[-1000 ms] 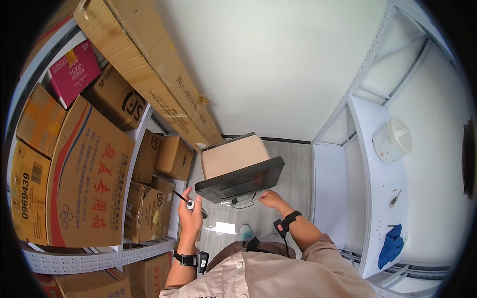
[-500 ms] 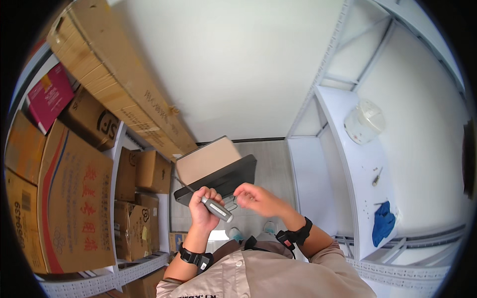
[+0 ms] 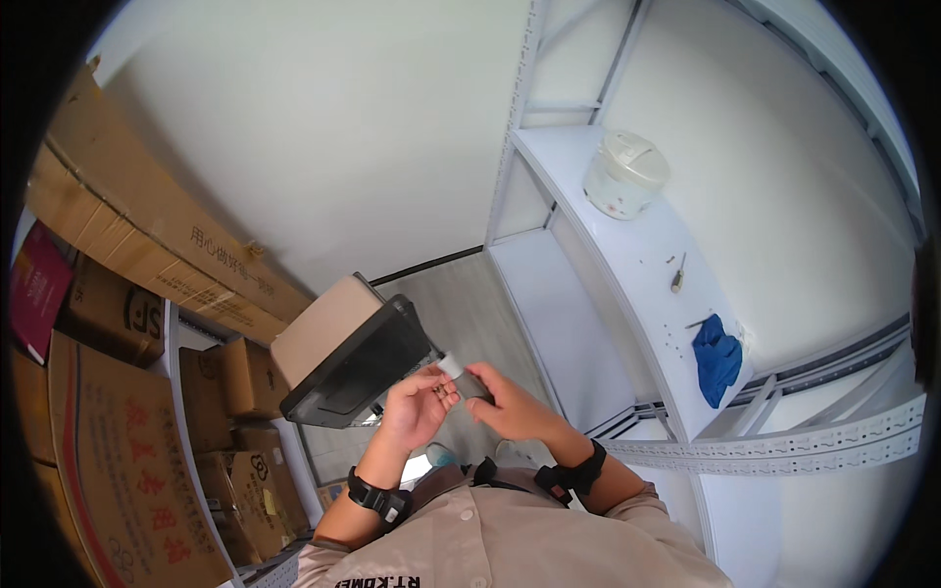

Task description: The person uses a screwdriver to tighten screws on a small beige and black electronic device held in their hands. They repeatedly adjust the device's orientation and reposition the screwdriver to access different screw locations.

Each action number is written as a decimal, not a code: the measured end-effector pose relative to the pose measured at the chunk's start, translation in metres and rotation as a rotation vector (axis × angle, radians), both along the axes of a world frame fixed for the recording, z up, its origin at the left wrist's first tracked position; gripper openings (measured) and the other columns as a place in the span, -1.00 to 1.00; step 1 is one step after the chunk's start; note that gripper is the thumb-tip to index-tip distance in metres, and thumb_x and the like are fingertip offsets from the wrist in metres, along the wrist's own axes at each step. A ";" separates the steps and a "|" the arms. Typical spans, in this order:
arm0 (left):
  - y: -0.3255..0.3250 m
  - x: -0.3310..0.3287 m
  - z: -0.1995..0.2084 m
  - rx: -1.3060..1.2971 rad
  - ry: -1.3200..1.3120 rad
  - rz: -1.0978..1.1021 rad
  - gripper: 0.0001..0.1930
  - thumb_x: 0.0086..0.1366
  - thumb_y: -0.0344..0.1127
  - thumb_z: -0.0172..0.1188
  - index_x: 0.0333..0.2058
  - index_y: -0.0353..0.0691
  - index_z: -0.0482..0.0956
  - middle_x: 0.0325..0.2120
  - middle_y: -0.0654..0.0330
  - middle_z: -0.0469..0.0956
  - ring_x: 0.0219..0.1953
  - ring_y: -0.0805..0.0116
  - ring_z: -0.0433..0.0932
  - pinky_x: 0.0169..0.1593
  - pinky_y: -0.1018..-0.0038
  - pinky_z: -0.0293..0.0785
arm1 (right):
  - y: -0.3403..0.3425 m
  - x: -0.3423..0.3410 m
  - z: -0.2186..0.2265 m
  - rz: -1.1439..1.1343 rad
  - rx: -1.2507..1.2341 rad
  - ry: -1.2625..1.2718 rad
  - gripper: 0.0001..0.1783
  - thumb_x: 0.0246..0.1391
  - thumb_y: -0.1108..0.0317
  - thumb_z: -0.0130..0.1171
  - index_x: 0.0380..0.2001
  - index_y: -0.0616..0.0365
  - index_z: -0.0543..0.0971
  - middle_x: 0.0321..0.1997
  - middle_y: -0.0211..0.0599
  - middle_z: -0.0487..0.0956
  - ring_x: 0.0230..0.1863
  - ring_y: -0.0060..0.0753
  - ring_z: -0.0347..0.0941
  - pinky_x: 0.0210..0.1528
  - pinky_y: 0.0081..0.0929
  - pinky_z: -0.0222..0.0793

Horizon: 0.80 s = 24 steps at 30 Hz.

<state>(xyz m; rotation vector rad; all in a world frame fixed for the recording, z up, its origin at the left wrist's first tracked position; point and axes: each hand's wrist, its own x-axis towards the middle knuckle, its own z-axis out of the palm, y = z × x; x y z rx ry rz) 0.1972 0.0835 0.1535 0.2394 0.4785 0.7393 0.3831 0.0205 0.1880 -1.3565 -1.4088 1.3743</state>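
Note:
In front of my body, my right hand (image 3: 505, 404) is wrapped round the grey handle of a screwdriver (image 3: 474, 385). Its pale end points up and left, just above the fingertips of my left hand (image 3: 416, 412). My left hand is half turned up with its fingers curled in; a small dark thing shows at the fingertips, too small to name. Just beyond both hands, a box-like thing with a beige face and a black side (image 3: 358, 358) is tilted above the grey floor. Whether my left hand touches its lower edge I cannot tell.
Stacked cardboard boxes (image 3: 127, 441) fill shelves on the left, with a long carton (image 3: 167, 235) leaning behind. On the right, a white shelf (image 3: 578, 176) bears a lidded clear tub (image 3: 625, 176), another screwdriver (image 3: 677, 277), small loose parts and a blue cloth-like bundle (image 3: 718, 361).
The screwdriver has passed from my left hand to my right. My left hand has turned palm up. The view has swung right, and the beige and black thing appears more tilted.

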 end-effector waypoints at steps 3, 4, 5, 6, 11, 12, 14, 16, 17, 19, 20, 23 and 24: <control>-0.008 0.013 -0.007 -0.073 -0.050 -0.081 -0.71 0.28 -0.54 -0.08 -0.03 -0.40 0.44 -0.12 0.01 0.54 -0.11 0.22 0.56 0.02 0.39 0.51 | -0.018 0.030 -0.009 -0.165 -0.013 0.059 -0.46 0.00 0.35 0.21 0.04 0.27 0.30 -0.24 -0.10 0.53 -0.26 -0.38 0.47 -0.23 -0.41 0.36; -0.014 0.019 -0.007 -0.086 -0.012 -0.083 -0.70 0.29 -0.57 -0.11 -0.02 -0.41 0.43 -0.09 -0.01 0.52 -0.08 0.20 0.56 0.05 0.39 0.51 | -0.023 0.040 -0.010 -0.194 -0.017 0.035 -0.45 0.00 0.33 0.23 0.03 0.29 0.31 -0.22 -0.10 0.53 -0.24 -0.39 0.46 -0.21 -0.42 0.36; -0.019 0.026 -0.007 -0.099 0.025 -0.083 -0.69 0.31 -0.60 -0.14 0.00 -0.42 0.42 -0.06 -0.04 0.51 -0.04 0.19 0.55 0.08 0.40 0.51 | -0.028 0.048 -0.010 -0.222 -0.020 0.011 -0.44 0.00 0.30 0.25 0.02 0.32 0.32 -0.21 -0.09 0.52 -0.22 -0.40 0.45 -0.20 -0.42 0.36; -0.024 0.034 -0.007 -0.101 0.003 -0.098 -0.70 0.32 -0.59 -0.15 0.00 -0.43 0.41 -0.03 -0.06 0.49 -0.01 0.18 0.54 0.10 0.41 0.50 | -0.034 0.054 -0.009 -0.262 0.042 -0.009 -0.48 0.01 0.33 0.24 0.01 0.29 0.33 -0.27 -0.22 0.50 -0.30 -0.49 0.42 -0.28 -0.49 0.34; -0.054 0.079 0.004 -0.093 -0.055 -0.114 -0.70 0.39 -0.52 -0.16 0.06 -0.44 0.35 0.07 -0.12 0.41 0.11 0.16 0.46 0.16 0.45 0.46 | -0.061 0.088 -0.012 -0.357 0.061 -0.071 -0.40 0.00 0.20 0.31 -0.01 0.38 0.36 -0.20 -0.10 0.53 -0.19 -0.38 0.45 -0.15 -0.42 0.37; -0.059 0.085 0.004 -0.100 -0.065 -0.119 -0.69 0.41 -0.49 -0.17 0.07 -0.43 0.34 0.08 -0.11 0.41 0.11 0.16 0.45 0.16 0.45 0.46 | -0.066 0.093 -0.012 -0.360 0.087 -0.090 -0.42 0.00 0.21 0.31 -0.03 0.37 0.37 -0.21 -0.11 0.53 -0.20 -0.38 0.46 -0.16 -0.42 0.37; -0.067 0.096 0.002 -0.114 -0.085 -0.126 -0.68 0.44 -0.43 -0.19 0.10 -0.42 0.30 0.09 -0.10 0.40 0.13 0.17 0.44 0.17 0.46 0.45 | -0.074 0.101 -0.009 -0.363 0.141 -0.125 -0.46 0.00 0.23 0.30 -0.05 0.36 0.40 -0.24 -0.11 0.53 -0.22 -0.39 0.46 -0.18 -0.43 0.38; -0.075 0.107 0.003 -0.124 -0.064 -0.104 -0.66 0.46 -0.40 -0.21 0.12 -0.41 0.26 0.08 -0.09 0.41 0.14 0.16 0.42 0.19 0.43 0.43 | -0.080 0.108 0.004 -0.325 0.112 -0.102 -0.51 0.00 0.26 0.30 -0.08 0.34 0.41 -0.26 -0.12 0.53 -0.22 -0.43 0.46 -0.18 -0.45 0.38; -0.078 0.112 0.004 -0.130 -0.053 -0.093 -0.65 0.46 -0.38 -0.23 0.14 -0.40 0.25 0.07 -0.08 0.41 0.15 0.16 0.42 0.20 0.42 0.42 | -0.082 0.111 0.007 -0.304 0.098 -0.089 -0.54 0.00 0.28 0.29 -0.10 0.34 0.42 -0.28 -0.13 0.53 -0.22 -0.45 0.46 -0.18 -0.46 0.38; -0.085 0.123 0.005 -0.118 -0.070 -0.087 -0.64 0.47 -0.35 -0.25 0.15 -0.38 0.24 0.05 -0.05 0.43 0.11 0.19 0.45 0.18 0.42 0.43 | -0.087 0.116 0.001 -0.297 0.169 -0.128 -0.58 -0.01 0.32 0.28 -0.13 0.31 0.44 -0.30 -0.16 0.54 -0.25 -0.47 0.48 -0.21 -0.49 0.39; -0.088 0.128 0.005 -0.112 -0.078 -0.084 -0.64 0.48 -0.33 -0.27 0.15 -0.37 0.24 0.04 -0.04 0.44 0.09 0.20 0.46 0.17 0.42 0.44 | -0.089 0.119 -0.001 -0.293 0.204 -0.147 -0.61 -0.02 0.34 0.28 -0.14 0.29 0.44 -0.31 -0.18 0.55 -0.26 -0.48 0.49 -0.22 -0.50 0.40; -0.095 0.139 0.003 -0.160 -0.079 -0.052 -0.66 0.48 -0.31 -0.25 0.12 -0.32 0.30 -0.16 0.14 0.52 -0.13 0.36 0.55 0.06 0.43 0.51 | -0.091 0.118 0.016 -0.238 0.247 -0.197 -0.64 -0.03 0.39 0.27 -0.15 0.26 0.45 -0.31 -0.17 0.58 -0.30 -0.41 0.55 -0.27 -0.48 0.43; -0.097 0.141 0.001 -0.143 -0.111 -0.054 -0.66 0.47 -0.31 -0.24 0.12 -0.31 0.31 -0.18 0.16 0.52 -0.15 0.38 0.55 0.04 0.43 0.51 | -0.092 0.120 0.016 -0.237 0.262 -0.216 -0.64 -0.04 0.40 0.28 -0.16 0.24 0.45 -0.30 -0.16 0.59 -0.30 -0.35 0.57 -0.28 -0.47 0.44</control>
